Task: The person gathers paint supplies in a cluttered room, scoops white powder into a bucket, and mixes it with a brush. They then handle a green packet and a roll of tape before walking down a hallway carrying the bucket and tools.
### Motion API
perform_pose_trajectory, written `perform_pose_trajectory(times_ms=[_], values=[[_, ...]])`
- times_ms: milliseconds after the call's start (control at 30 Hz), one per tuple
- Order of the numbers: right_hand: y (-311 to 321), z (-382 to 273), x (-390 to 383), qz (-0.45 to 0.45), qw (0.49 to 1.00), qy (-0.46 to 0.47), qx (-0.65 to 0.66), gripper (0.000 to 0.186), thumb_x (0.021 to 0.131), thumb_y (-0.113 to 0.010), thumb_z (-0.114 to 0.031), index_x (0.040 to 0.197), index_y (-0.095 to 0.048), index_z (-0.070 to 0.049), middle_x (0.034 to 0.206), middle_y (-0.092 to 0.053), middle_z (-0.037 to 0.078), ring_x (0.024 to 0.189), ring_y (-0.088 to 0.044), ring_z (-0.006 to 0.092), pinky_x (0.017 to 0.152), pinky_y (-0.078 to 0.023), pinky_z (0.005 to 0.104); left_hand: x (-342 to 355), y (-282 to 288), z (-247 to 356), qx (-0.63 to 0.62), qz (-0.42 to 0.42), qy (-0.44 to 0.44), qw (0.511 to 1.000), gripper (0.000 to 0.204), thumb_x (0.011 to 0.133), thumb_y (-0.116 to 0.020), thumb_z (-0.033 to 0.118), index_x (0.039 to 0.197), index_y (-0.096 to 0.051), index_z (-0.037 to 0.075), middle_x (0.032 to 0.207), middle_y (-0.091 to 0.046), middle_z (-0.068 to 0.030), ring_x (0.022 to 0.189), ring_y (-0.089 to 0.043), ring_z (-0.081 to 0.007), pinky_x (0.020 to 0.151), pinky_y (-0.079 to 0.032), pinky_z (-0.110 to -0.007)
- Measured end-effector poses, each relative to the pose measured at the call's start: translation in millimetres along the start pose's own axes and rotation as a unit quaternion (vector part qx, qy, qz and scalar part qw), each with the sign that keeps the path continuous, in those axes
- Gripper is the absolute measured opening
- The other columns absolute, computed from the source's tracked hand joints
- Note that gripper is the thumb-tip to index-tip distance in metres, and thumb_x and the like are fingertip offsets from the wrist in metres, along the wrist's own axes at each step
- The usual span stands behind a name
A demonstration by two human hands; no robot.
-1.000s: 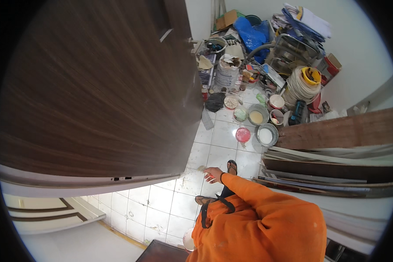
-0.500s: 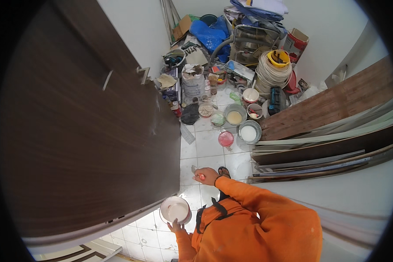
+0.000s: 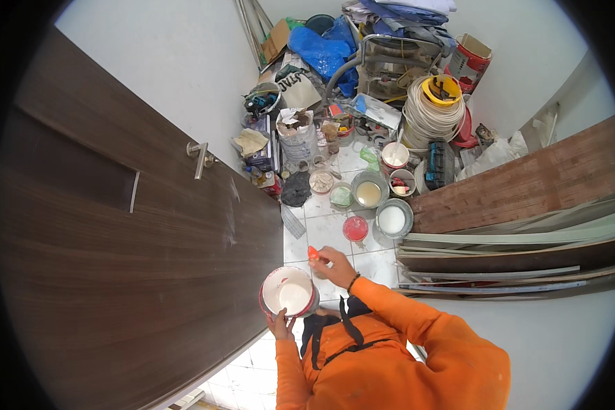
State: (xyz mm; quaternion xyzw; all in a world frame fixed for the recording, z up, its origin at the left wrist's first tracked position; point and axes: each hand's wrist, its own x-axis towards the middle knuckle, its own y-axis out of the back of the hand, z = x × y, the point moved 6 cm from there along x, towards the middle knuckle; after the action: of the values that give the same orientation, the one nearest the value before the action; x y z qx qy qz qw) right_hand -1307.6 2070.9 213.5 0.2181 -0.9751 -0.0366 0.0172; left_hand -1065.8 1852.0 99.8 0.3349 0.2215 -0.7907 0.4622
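My left hand (image 3: 281, 324) grips the near rim of a white bucket (image 3: 310, 305) with a red edge, thumb over the rim. White material lies in its bottom. My right hand (image 3: 335, 267), to the right of the bucket, is closed on an orange-red handled tool (image 3: 313, 253). The tool's working end cannot be made out. Ahead of my right hand a red-lidded tub (image 3: 355, 229) stands on the tiles, with a grey bucket of white liquid (image 3: 392, 220) to its right.
A brown door (image 3: 184, 260) stands at my left, with a metal handle (image 3: 201, 161). Wooden boards (image 3: 519, 178) and strips are stacked along the right. Ahead are a bucket of cloudy liquid (image 3: 370, 192), a coiled hose (image 3: 417, 113), a blue sheet (image 3: 321, 49) and a grey sack (image 3: 296, 137).
The bucket and my left hand have come up and forward, nearer my right hand. The right hand has shifted slightly forward with its tool. The door appears at a different angle.
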Motion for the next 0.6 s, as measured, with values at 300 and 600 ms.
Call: perform_pose_trajectory(times_ms=[300, 600], values=[[65.6, 28.2, 46.3, 0.062, 0.991, -0.091, -0.075, 0.028, 0.094, -0.062, -0.029, 0.101, -0.053, -0.003, 0.076, -0.058, 0.015, 0.069, -0.058, 0.03, 0.067, -0.045, 0.0393, 12.2, -110.5, 75.8, 0.161, -0.109, -0.086, 0.977, 0.101, 0.075, -0.074, -0.006, 0.157, -0.022, 0.019, 0.118, -0.057, -0.0111, 0.098, -0.06, -0.0193, 0.077, -0.053, -0.032], [44.7, 62.3, 135.4, 0.091, 0.968, -0.165, -0.165, 0.037, 0.095, -0.062, -0.039, 0.1, -0.067, -0.003, 0.084, -0.068, 0.022, 0.079, -0.066, 0.041, 0.071, -0.05, 0.0452, 83.0, -198.0, 145.2, 0.264, -0.317, -0.072, 0.908, 0.092, 0.075, -0.068, -0.012, 0.157, -0.03, 0.009, 0.128, -0.058, -0.0132, 0.113, -0.059, -0.0185, 0.093, -0.05, -0.029]])
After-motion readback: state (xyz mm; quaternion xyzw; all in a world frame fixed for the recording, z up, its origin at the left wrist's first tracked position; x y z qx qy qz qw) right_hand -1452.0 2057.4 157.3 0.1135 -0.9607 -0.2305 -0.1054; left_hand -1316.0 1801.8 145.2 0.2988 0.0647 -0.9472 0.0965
